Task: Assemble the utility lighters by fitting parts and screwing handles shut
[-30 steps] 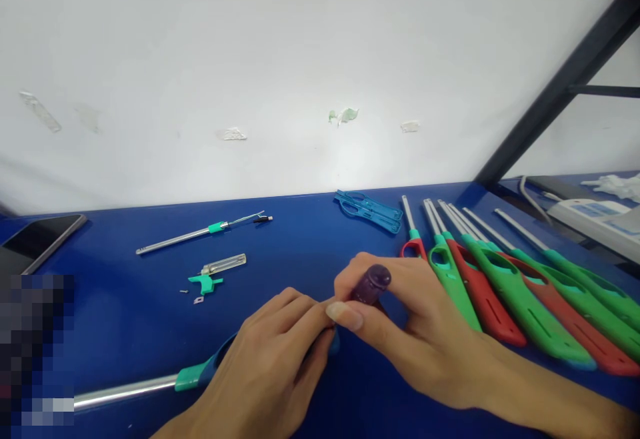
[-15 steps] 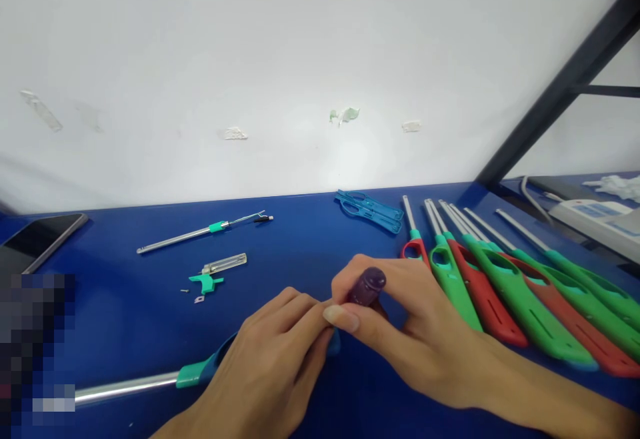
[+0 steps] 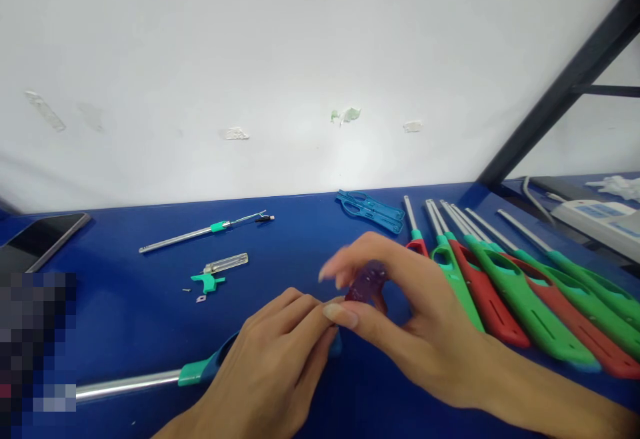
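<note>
My left hand (image 3: 275, 352) is wrapped over a blue long-necked lighter (image 3: 223, 357), pressing it down near the table's front. The lighter's teal collar and metal tube (image 3: 131, 384) stick out to the left; most of its body is hidden under my fingers. In my right hand (image 3: 420, 335) is a screwdriver with a dark purple handle (image 3: 368, 283), held over the lighter's right end. My right thumb lies beside the handle while the forefinger is raised and loosely curled around it. The screwdriver's tip is out of sight behind my hands.
Behind lie a loose metal tube with wires (image 3: 180, 240), a clear fuel tank (image 3: 227, 263), a teal trigger (image 3: 207, 283), tiny metal bits and a blue half-shell (image 3: 373, 211). Several green and red lighters (image 3: 525, 292) line the right. A phone (image 3: 45, 239) lies left.
My right fingers have loosened and lifted around the screwdriver handle, the forefinger now stretched further up and left. My left hand and the lighter stay in place.
</note>
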Demonstrator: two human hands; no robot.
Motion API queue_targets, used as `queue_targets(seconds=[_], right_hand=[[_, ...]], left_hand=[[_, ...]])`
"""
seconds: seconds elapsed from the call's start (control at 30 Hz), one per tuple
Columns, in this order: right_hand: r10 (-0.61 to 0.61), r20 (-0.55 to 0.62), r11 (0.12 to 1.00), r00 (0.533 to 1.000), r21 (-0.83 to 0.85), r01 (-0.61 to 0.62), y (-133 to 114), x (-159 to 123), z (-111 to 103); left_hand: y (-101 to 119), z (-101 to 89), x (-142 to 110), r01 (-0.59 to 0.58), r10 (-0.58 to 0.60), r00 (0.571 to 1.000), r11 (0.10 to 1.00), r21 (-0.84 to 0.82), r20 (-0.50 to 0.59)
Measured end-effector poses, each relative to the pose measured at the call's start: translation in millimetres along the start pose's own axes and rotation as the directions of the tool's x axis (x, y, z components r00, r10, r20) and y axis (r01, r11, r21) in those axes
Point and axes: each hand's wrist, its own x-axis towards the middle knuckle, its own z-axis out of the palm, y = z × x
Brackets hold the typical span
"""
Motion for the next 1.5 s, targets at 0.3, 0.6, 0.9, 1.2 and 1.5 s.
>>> queue_targets(seconds=[0.3,0.6,0.9,1.2,1.5], right_hand=[[-0.275,0.006,0.960,0.961,0.049,0.274,-2,1,-7],[-0.276,-0.047,0.957,0.960,0.078,0.279,2,0,-4],[-0.249,-0.036,0.959,0.968,0.133,0.252,1,2,-3],[-0.260,-0.032,0.948,0.965,0.183,0.261,0,1,-1],[-0.280,-0.012,0.942,0.960,0.189,0.277,-4,2,-2]], left_hand=[[-2,1.1,-4,0.063,-0.062,0.997,0.998,-0.010,0.047],[3,-4.1,-1,0.067,-0.065,0.997,0.996,-0.052,0.045],[13,-6.1,0,0.107,-0.107,0.994,0.994,0.008,0.016],[11,-7.2,2,0.102,-0.102,0.995,0.994,0.029,0.019],[9,-8.5,-1,0.098,-0.099,0.995,0.995,0.019,0.025]])
